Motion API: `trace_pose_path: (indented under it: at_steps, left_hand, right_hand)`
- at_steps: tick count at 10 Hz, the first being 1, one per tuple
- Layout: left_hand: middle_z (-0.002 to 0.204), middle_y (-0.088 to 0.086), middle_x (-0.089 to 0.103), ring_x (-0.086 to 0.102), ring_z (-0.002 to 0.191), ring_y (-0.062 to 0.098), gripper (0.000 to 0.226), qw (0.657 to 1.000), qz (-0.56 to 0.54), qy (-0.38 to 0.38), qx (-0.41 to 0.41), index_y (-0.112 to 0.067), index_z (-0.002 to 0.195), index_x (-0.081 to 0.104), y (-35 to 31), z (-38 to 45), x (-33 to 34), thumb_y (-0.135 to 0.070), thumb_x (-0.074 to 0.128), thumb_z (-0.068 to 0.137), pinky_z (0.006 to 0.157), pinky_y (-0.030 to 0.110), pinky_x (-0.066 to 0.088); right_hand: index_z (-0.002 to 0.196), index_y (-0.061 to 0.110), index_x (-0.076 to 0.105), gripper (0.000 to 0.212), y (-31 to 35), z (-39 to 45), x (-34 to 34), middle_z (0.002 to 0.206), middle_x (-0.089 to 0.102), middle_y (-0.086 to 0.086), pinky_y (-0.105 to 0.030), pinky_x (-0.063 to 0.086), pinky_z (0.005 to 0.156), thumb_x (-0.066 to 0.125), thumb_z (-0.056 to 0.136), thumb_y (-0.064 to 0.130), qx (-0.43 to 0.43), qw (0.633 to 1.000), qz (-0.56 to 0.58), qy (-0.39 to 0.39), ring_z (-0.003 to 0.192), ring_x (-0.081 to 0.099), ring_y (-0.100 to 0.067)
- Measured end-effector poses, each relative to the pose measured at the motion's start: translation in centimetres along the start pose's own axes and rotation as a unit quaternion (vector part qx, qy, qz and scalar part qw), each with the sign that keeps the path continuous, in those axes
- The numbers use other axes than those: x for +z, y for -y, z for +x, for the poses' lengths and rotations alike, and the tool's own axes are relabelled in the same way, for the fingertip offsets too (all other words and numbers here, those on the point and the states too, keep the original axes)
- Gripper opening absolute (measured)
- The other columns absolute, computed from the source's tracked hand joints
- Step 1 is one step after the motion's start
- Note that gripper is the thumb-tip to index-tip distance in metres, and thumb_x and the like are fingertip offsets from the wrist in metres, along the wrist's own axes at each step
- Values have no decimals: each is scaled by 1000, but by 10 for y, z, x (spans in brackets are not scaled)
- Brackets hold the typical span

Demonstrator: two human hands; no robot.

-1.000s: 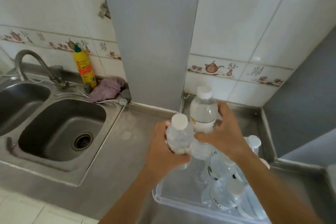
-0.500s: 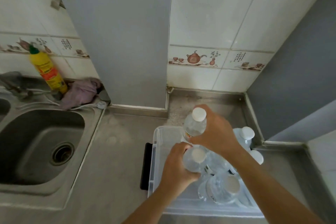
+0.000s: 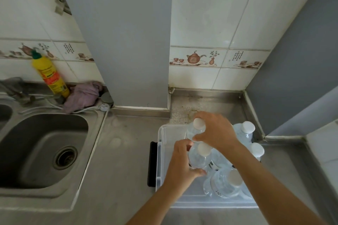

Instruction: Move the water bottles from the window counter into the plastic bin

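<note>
Right hand: fingers curled around the neck and shoulder of a white-capped water bottle, held upright over the far-left part of the clear plastic bin. Left hand: gripping the body of a second water bottle, thumb across its near side, cap upward, at 6 o'clock from the first and inside the bin's outline. Whether either base touches the bin floor cannot be determined.

Three further capped bottles stand in the bin: one at 5 o'clock from the hands, two along the right wall. A black handle shows on the bin's left end.

The bin rests on the steel worktop. At 9 o'clock lies the sink; behind it, at 10 o'clock, a yellow squeeze bottle with green cap and, touching it, a crumpled purple cloth.
</note>
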State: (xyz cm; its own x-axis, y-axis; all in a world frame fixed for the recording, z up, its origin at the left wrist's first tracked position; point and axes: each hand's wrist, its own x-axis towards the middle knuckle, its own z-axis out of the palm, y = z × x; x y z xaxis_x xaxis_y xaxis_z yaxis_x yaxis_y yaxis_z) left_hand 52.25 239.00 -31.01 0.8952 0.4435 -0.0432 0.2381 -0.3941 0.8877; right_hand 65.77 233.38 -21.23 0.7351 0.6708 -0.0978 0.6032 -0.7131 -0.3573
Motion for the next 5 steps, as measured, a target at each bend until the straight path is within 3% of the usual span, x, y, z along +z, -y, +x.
trace_pose_path:
  at_steps: [3, 5]
  left_hand:
    - [128, -24, 45, 47, 116, -7, 66, 998, 52, 14, 40, -31, 137, 39, -10, -14, -26, -47, 72, 81, 84, 5, 36]
    - [134, -24, 47, 50, 115, -6, 52, 992, 82, 0, 91, -36, 137, 41, -20, -20, -34, -54, 55, 90, 86, 23, 51]
  right_hand:
    - [116, 27, 62, 39, -4, -26, -4, 109, 69, 7, -34, 54, 86, 73, 79, 29, 7, 993, 100, -59, 97, 65, -13]
    - [114, 29, 65, 31, -10, -59, -10, 111, 68, 11, -32, 54, 86, 68, 83, 35, 37, 986, 127, -106, 98, 63, -6]
